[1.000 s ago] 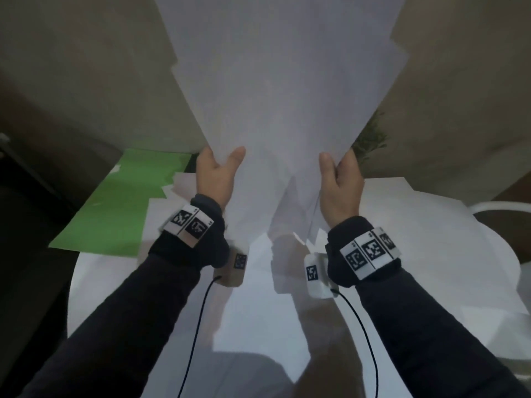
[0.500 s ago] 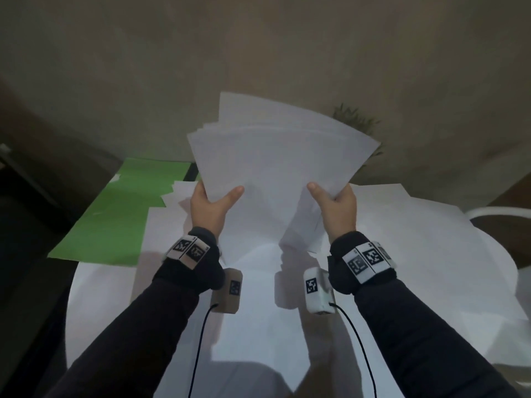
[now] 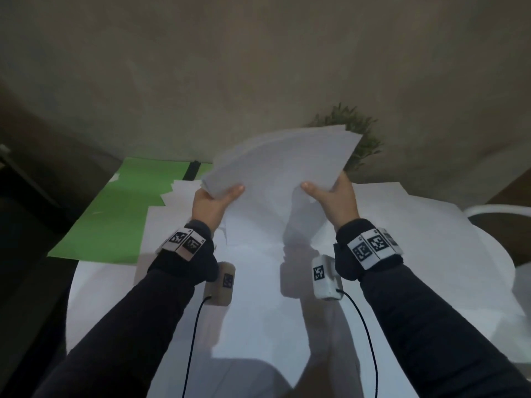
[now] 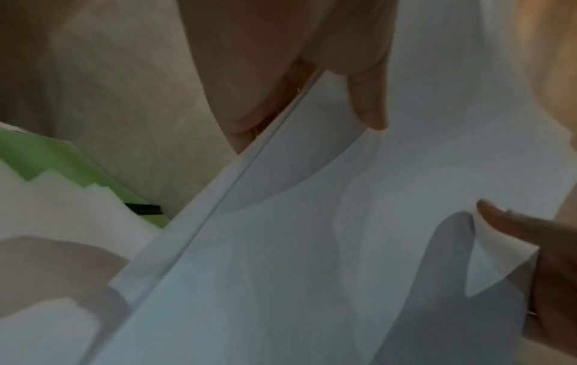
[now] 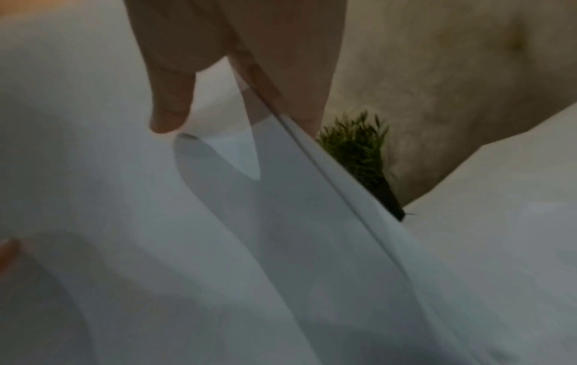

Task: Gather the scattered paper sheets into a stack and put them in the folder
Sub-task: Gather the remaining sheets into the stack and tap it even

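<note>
Both hands hold a stack of white paper sheets [image 3: 281, 165] above the round white table [image 3: 86, 285]. My left hand [image 3: 214, 201] grips the stack's left edge, thumb on top. At the right edge my right hand [image 3: 333, 193] pinches it the same way. The stack [image 4: 312, 234] tilts away from me, its sheets unevenly fanned, and one sheet's corner [image 5: 231, 153] curls up by the right thumb. An open green folder [image 3: 115, 211] lies at the table's left, partly over the edge. More loose sheets [image 3: 416, 239] lie spread over the table beneath the hands.
A small green plant [image 3: 356, 139] stands behind the stack near the beige wall [image 3: 258, 67]. A white chair rim [image 3: 500, 209] shows at the right edge. A dark area lies left of the table.
The stack has come down from high in front of the camera to just above the table and now tilts away from me. Both hands lowered and moved forward with it.
</note>
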The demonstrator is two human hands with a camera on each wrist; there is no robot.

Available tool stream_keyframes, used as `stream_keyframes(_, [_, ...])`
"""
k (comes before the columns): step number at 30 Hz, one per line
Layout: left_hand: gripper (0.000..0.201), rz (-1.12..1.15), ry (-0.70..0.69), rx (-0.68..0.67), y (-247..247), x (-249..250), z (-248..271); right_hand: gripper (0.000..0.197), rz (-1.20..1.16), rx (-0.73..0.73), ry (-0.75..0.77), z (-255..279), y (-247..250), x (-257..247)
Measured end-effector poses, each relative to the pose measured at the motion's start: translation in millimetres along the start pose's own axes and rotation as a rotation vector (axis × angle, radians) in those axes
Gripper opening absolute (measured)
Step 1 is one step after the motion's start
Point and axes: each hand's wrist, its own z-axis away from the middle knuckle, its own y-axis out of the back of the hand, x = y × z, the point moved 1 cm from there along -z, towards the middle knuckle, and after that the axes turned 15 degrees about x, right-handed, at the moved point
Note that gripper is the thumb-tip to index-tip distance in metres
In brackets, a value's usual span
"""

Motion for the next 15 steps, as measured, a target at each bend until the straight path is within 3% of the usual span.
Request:
stream_keyframes(3, [0.014, -0.021, -0.008, 0.025, -1.3, -0.5, 2.2, 0.041, 0.045, 0.001, -0.062, 5.5, -0.9, 12.0])
stream_keyframes(6, [0.011, 0.014, -0.081, 0.024, -5.6, 19.5, 3.9, 0.029, -0.021, 0.032, -0.017, 3.5, -2.1, -4.7])
stream_keyframes(10, [0.017, 0.1, -0.131, 0.056, -13.1, 33.6, 2.6, 0.023, -0.132, 0.082, 0.034, 3.9, -6.6, -21.8])
stream_keyframes(15, [0.03, 0.096, -0.03, 0.104, -13.2, 0.4, 14.8, 0.031, -0.028, 0.078, -0.045, 17.6, -5.6, 15.7])
